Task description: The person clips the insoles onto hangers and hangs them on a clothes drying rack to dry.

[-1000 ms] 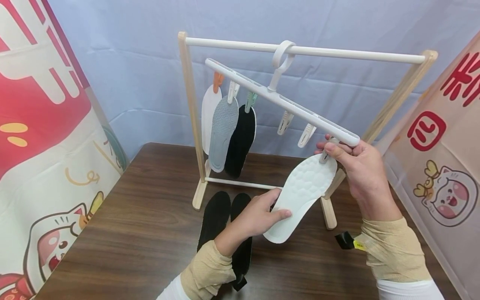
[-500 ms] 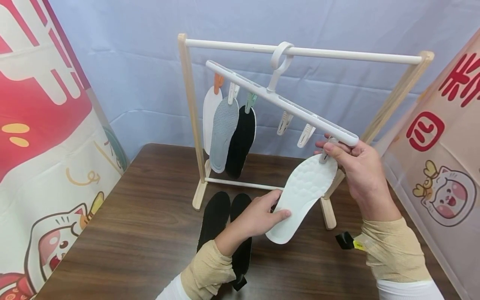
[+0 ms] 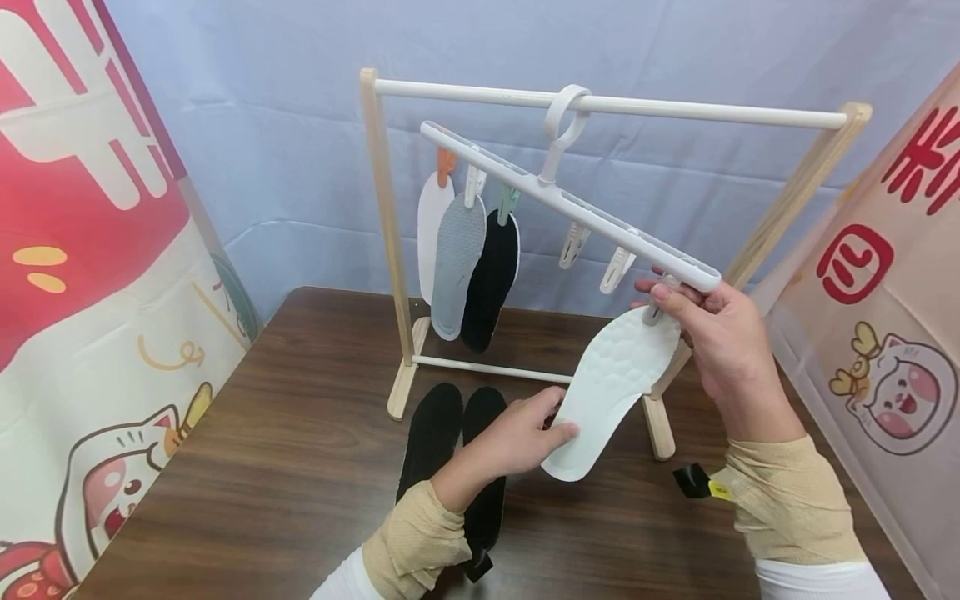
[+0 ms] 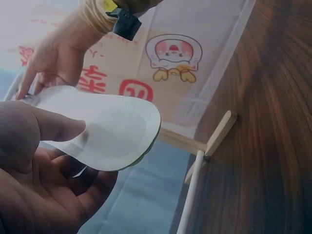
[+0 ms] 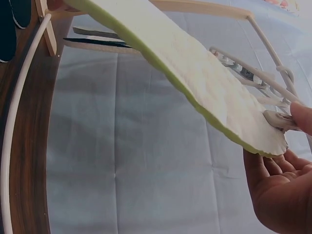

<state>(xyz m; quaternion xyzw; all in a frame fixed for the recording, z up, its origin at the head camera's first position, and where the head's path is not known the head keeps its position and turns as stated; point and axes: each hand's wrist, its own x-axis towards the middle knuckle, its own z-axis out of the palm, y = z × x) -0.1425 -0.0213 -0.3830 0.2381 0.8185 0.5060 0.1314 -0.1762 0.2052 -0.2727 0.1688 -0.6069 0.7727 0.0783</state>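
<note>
A white insole (image 3: 618,375) with a bumpy upper part slants below the right end of a white clip hanger (image 3: 592,218). My left hand (image 3: 521,429) holds its lower end, thumb on the front face and fingers behind. At the top end a clothespin (image 3: 654,312) bites the insole, and my right hand (image 3: 723,350) pinches that clothespin. The right wrist view shows the clothespin (image 5: 278,119) on the insole's tip, with the thumb against it. Three insoles hang from the hanger's left half: a white one (image 3: 433,237), a grey one (image 3: 457,267) and a black one (image 3: 491,283).
Two vacant clothespins, one of them this pale clip (image 3: 617,271), hang mid-hanger. The hanger hooks over the white rail of a wooden rack (image 3: 386,225) standing on the brown table (image 3: 247,467). Black insoles (image 3: 431,433) lie on the table beneath my left forearm.
The white insole's lower end has shifted slightly right and up. The hanging insoles have swung slightly to the right. Both hands keep their hold.
</note>
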